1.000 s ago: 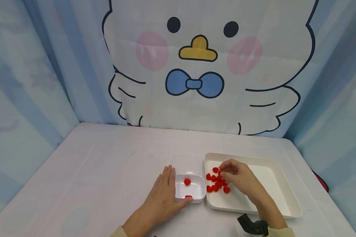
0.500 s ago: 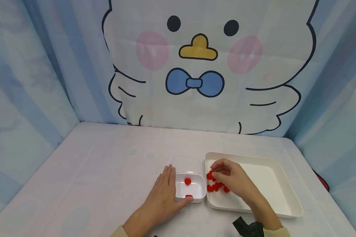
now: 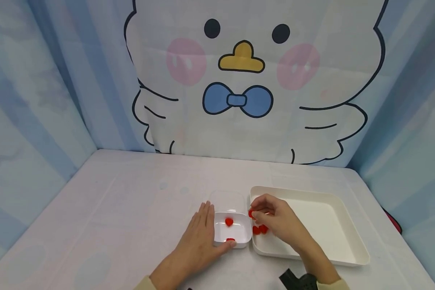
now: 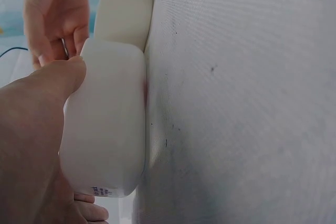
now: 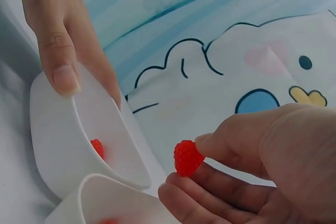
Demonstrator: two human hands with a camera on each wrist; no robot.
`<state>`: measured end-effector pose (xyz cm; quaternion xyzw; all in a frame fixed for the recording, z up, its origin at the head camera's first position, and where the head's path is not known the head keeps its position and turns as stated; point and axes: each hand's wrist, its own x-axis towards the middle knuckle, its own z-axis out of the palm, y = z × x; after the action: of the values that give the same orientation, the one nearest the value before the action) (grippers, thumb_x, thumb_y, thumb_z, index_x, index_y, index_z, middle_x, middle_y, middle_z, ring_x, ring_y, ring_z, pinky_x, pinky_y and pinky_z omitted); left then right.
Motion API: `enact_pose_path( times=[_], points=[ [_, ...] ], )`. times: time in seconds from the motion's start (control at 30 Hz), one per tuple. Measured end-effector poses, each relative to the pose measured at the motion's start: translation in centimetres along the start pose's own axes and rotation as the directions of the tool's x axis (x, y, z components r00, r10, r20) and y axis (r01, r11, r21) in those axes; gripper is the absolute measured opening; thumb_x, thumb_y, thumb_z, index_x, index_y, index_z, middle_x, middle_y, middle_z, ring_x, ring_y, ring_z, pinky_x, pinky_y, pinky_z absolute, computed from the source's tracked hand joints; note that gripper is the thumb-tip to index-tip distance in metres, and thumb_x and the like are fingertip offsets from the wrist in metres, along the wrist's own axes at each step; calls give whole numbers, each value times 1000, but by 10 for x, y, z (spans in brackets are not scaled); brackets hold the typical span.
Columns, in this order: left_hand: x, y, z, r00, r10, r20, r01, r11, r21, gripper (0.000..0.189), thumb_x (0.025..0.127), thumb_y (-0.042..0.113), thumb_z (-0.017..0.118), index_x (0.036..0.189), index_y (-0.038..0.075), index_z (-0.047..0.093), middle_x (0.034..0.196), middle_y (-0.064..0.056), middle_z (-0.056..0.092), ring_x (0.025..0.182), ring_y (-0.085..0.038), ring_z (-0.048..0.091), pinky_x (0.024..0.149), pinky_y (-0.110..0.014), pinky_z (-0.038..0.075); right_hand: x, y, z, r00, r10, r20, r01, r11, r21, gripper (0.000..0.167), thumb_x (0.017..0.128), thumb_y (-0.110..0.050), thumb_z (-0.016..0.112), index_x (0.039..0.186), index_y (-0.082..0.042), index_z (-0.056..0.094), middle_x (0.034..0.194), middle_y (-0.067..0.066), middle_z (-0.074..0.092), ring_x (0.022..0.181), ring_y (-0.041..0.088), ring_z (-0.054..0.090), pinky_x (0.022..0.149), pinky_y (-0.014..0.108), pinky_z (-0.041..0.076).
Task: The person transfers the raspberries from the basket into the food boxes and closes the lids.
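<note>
Between the thumb and fingertips of my right hand (image 3: 284,223) is a small red raspberry (image 5: 188,158), raised above the tray's left edge. My left hand (image 3: 193,243) holds a small white box (image 3: 243,241), its thumb over the near rim and its fingers along the left side. Two raspberries show in the box: one in the middle (image 3: 229,222), another at the near wall, partly hidden by the rim. The shallow cream tray (image 3: 333,225) bears more raspberries (image 3: 263,229) at its left end, some hidden by my right hand.
A clear lid (image 3: 227,200) lies folded back behind the box. The box stands right beside the tray's left wall. A pale cloth (image 3: 112,209) covers the table, and a printed curtain (image 3: 239,133) rises at the back.
My right hand has moved left from among the tray's raspberries to its left edge, with a raspberry in its fingertips. My left hand and the box have stayed put.
</note>
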<state>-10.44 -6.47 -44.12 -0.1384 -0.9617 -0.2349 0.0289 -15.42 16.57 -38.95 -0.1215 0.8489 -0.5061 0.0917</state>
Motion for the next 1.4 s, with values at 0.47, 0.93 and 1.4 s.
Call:
enact_pose_path(
  times=[0.47, 0.93, 1.4],
  points=[
    [-2, -1, -2, 998, 36, -43, -36, 999, 13, 105, 87, 67, 59, 150, -11, 26, 157, -26, 30, 149, -40, 26, 117, -53, 32, 3, -1, 27, 991, -105, 81, 109, 993, -39, 12, 92, -7, 64, 104, -10, 65, 96, 3, 69, 83, 16, 69, 75, 25, 58],
    [0, 0, -2, 1000, 0, 16, 0, 1000, 5, 105, 88, 68, 57, 152, -8, 23, 160, -23, 26, 151, -38, 21, 119, -53, 29, 3, -3, 40, 974, -221, 51, 226, 946, -231, 9, 90, -7, 70, 96, -13, 66, 90, -4, 72, 81, 5, 67, 77, 18, 56],
    [2, 0, -4, 1000, 0, 27, 0, 1000, 3, 105, 87, 67, 59, 152, -7, 23, 160, -23, 27, 151, -39, 22, 119, -53, 30, 0, -12, 30, 975, -222, 9, 217, 943, -253, 10, 89, -6, 69, 97, -12, 67, 91, 1, 72, 81, 6, 66, 77, 20, 57]
  ],
)
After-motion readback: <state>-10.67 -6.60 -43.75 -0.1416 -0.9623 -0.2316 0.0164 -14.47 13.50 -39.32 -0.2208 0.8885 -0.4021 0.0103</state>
